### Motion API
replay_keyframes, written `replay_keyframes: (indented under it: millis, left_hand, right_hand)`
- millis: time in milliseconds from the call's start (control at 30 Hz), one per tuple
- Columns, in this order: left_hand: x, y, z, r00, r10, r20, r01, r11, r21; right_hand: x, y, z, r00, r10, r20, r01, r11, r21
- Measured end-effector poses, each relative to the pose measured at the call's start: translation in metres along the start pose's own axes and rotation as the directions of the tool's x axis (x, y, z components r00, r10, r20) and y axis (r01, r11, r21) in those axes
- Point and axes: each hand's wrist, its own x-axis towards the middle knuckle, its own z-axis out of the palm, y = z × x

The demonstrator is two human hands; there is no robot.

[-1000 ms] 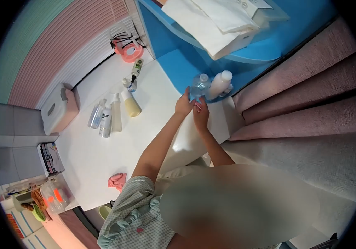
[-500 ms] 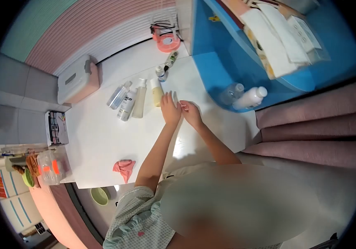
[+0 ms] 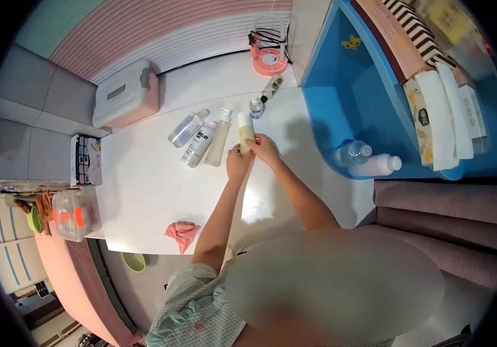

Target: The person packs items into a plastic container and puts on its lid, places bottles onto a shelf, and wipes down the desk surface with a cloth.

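A pale yellow bottle with a white cap [image 3: 246, 132] is between my two hands on the white table [image 3: 144, 196]. My left hand [image 3: 238, 164] closes on its lower end from the left. From the right, my right hand [image 3: 265, 149] grips the same bottle, its fingers against the side. Just left of it are a cream pump bottle [image 3: 219, 141], a white bottle with dark lettering [image 3: 200, 144] and a clear bottle [image 3: 188, 128]. A small clear bottle [image 3: 256, 108] stands beyond the cap.
A pink cloth [image 3: 182, 235] lies near the front edge. At the back are a lidded storage box [image 3: 126, 95] and a pink stand with black cords [image 3: 270, 61]. On the right, a blue shelf unit [image 3: 332, 104] holds a white bottle [image 3: 376, 165] and a clear bottle [image 3: 352, 153].
My hands were close together beside the yellow bottle, the left with its fingers stretched out. Now both are closed on the bottle's lower part. The view has shifted, moving the table items rightward.
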Motion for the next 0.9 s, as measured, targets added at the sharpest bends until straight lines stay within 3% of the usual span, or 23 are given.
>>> replay_keyframes:
  millis: [100, 200, 300, 400, 600, 700, 800, 900]
  left_hand:
    - [0.003, -0.007, 0.006, 1.000, 0.016, -0.025, -0.018, 0.997, -0.077]
    - [-0.005, 0.001, 0.003, 1.000, -0.015, -0.004, 0.014, 0.985, -0.169]
    - [-0.013, 0.006, 0.005, 0.999, -0.033, -0.024, 0.028, 0.982, -0.189]
    - [-0.023, 0.014, 0.004, 1.000, -0.008, 0.010, 0.010, 0.976, -0.216]
    - [-0.033, 0.028, 0.021, 0.969, 0.204, 0.142, -0.164, 0.955, -0.248]
    - [-0.042, 0.047, 0.036, 0.942, 0.301, 0.148, -0.268, 0.941, -0.205]
    - [-0.044, 0.061, 0.055, 0.906, 0.378, 0.190, -0.337, 0.916, -0.215]
    - [-0.045, 0.074, 0.074, 0.862, 0.441, 0.251, -0.379, 0.888, -0.259]
  right_hand:
    - [-0.009, -0.020, 0.003, 0.990, -0.033, -0.138, 0.016, 0.992, -0.126]
    - [-0.002, -0.021, 0.002, 0.992, 0.122, -0.009, -0.120, 0.957, -0.264]
    - [-0.004, -0.016, 0.000, 0.987, 0.161, -0.017, -0.158, 0.942, -0.295]
    - [-0.011, 0.001, -0.003, 0.999, 0.050, 0.005, -0.048, 0.979, -0.199]
    - [-0.041, 0.042, -0.022, 0.932, -0.227, -0.282, 0.288, 0.936, 0.201]
    - [-0.070, 0.039, -0.047, 0.909, -0.213, -0.358, 0.230, 0.973, 0.004]
    - [-0.089, 0.040, -0.069, 0.848, -0.301, -0.436, 0.263, 0.954, -0.147]
    - [-0.095, 0.049, -0.081, 0.737, -0.343, -0.583, 0.356, 0.929, -0.097]
